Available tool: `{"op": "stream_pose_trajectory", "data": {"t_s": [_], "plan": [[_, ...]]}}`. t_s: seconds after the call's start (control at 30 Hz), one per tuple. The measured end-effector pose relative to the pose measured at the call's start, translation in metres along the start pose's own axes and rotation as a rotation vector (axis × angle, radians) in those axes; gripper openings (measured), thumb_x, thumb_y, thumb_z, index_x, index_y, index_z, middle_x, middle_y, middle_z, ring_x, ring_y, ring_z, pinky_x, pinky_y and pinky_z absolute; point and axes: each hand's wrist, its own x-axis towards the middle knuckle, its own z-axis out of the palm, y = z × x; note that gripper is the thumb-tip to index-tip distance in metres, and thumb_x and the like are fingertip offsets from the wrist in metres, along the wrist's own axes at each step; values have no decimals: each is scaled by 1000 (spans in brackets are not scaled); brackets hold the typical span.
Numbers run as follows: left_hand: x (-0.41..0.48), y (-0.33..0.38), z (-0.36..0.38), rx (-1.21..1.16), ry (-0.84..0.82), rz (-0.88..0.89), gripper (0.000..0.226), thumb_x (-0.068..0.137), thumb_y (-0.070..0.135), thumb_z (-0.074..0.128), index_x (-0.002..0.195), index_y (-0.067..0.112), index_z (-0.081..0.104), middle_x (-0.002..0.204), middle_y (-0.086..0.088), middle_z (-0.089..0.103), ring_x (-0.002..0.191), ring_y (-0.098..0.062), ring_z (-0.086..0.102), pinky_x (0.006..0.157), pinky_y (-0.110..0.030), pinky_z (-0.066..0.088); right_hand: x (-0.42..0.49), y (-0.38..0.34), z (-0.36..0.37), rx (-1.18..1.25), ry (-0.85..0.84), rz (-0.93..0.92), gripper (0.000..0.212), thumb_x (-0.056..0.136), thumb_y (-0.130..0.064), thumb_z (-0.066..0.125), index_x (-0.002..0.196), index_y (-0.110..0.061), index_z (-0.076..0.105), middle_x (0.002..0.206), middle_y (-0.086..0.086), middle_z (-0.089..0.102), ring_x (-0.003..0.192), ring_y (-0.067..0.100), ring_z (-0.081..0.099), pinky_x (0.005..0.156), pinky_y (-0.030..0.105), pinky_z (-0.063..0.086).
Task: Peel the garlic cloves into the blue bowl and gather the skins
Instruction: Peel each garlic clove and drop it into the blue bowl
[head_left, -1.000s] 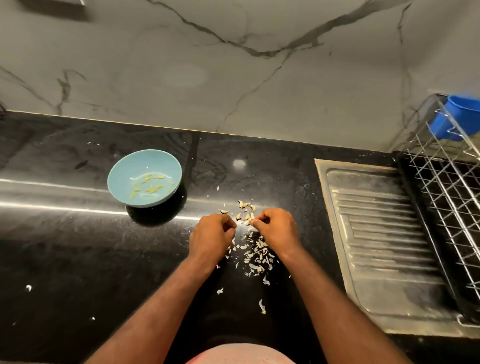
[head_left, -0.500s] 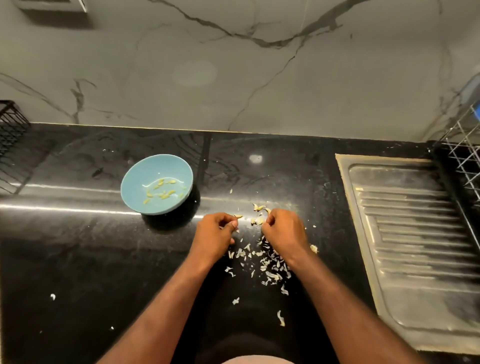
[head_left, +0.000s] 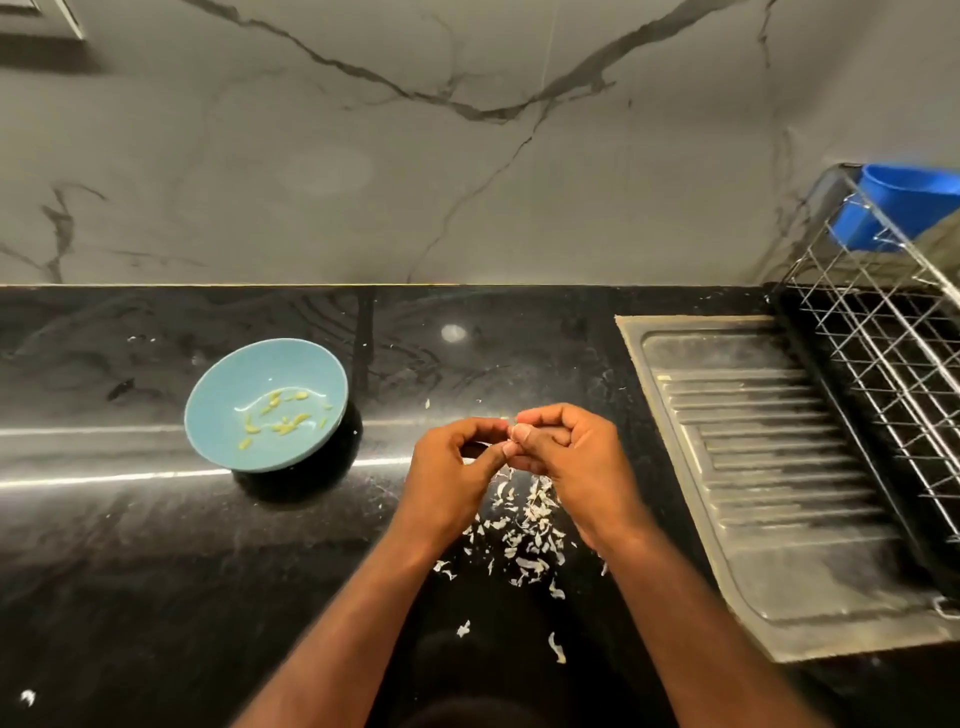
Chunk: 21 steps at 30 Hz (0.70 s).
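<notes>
A light blue bowl (head_left: 218, 431) stands on the black counter at the left, with several peeled yellowish garlic cloves (head_left: 283, 413) in it. My left hand (head_left: 452, 467) and my right hand (head_left: 566, 452) meet above the counter to the right of the bowl. Their fingertips pinch one small garlic clove (head_left: 511, 434), mostly hidden by the fingers. A scatter of white garlic skins (head_left: 524, 535) lies on the counter below and between my hands.
A steel sink drainboard (head_left: 769, 483) is set into the black counter (head_left: 130, 571) on the right. A wire dish rack (head_left: 893, 358) with a blue cup (head_left: 893, 205) stands at the far right. A marble wall rises behind.
My hands have lifted off the counter and come together, fingertips touching. The loose cloves seen beyond them earlier are now hidden behind the hands.
</notes>
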Motion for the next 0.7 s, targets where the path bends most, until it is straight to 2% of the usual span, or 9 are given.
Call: {"op": "stream_pose_trajectory", "data": {"t_s": [0.13, 0.2, 0.33, 0.47, 0.63, 0.7], "plan": [[0, 12, 3, -57, 48, 36, 13, 86, 19, 74, 98, 23, 77, 88, 7, 77, 83, -6, 71, 74, -23, 54, -2, -9, -1, -27, 7, -61, 11, 88, 0, 70, 92, -8, 75, 83, 10, 76, 81, 22, 74, 73, 27, 60], [-3, 21, 6, -105, 40, 55, 15, 88, 14, 72, 94, 27, 76, 86, 8, 77, 80, -6, 71, 72, -22, 54, -2, -12, -3, -11, 34, -63, 11, 86, -2, 72, 92, -11, 76, 82, 9, 76, 76, 19, 72, 71, 26, 59], [-10, 34, 10, -171, -12, 85, 13, 86, 12, 74, 96, 19, 76, 87, 3, 77, 85, -13, 73, 76, -26, 58, -6, -18, -11, 42, 29, -52, 10, 87, -4, 71, 95, -7, 75, 84, 11, 76, 79, 20, 74, 70, 24, 58], [-14, 36, 14, -142, 76, 88, 8, 85, 13, 75, 91, 18, 76, 80, 5, 76, 75, -7, 72, 69, -18, 54, -11, -20, -17, -58, -44, -97, 11, 87, -6, 72, 98, -9, 74, 85, 9, 77, 80, 22, 74, 74, 27, 59], [-20, 35, 18, -41, 120, 123, 11, 88, 15, 70, 91, 24, 75, 78, 8, 75, 71, -2, 68, 66, -17, 52, -13, -22, -21, -246, -30, -206, 4, 89, -12, 72, 86, -13, 75, 76, 2, 75, 68, 15, 71, 64, 24, 58], [-22, 34, 18, -21, 150, 125, 14, 89, 12, 70, 90, 25, 75, 77, 8, 75, 70, -3, 68, 66, -17, 52, -14, -21, -21, -388, -38, -249, 6, 88, -18, 73, 82, -20, 75, 73, -1, 74, 66, 13, 70, 63, 28, 59]]}}
